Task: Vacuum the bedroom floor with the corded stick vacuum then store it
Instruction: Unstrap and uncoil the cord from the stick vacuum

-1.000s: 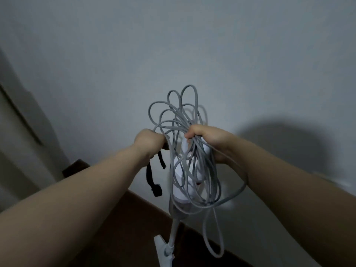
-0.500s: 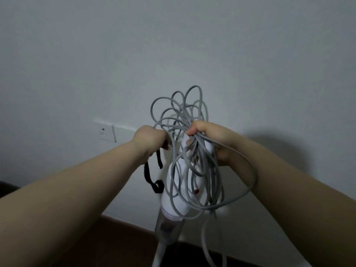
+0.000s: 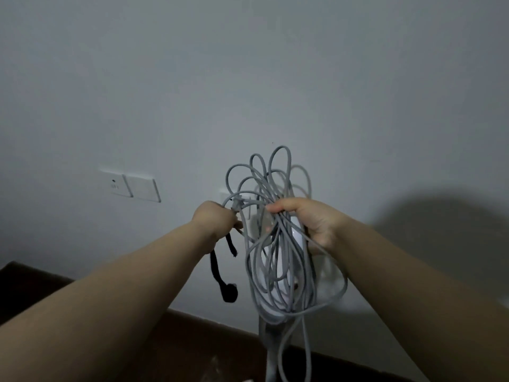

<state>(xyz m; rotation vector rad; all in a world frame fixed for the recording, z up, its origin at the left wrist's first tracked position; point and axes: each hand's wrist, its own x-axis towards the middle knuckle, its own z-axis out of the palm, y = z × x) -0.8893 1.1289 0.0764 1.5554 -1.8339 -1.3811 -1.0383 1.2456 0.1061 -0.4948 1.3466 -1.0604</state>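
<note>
The stick vacuum (image 3: 297, 244) stands upright in the middle of the scene, close to the far wall, its white handle part mostly hidden behind a loose bundle of grey cord (image 3: 278, 252); the cord's loops rise above the hands and hang down past the grey tube toward the floor; the right hand (image 3: 305, 220) wraps around the handle and the gathered loops together, thumb laid across the strands; the left hand (image 3: 216, 221), just left of the bundle, is closed in a fist around a strand of the cord and a black strap (image 3: 220, 271), whose ends dangle below the fist; both forearms reach in from the near edge; on the pale wall (image 3: 248, 78) to the left sit white switch plates (image 3: 132, 186); a dark brown floor (image 3: 192, 348) lies below, and a broad shadow falls on the wall at the right.
</note>
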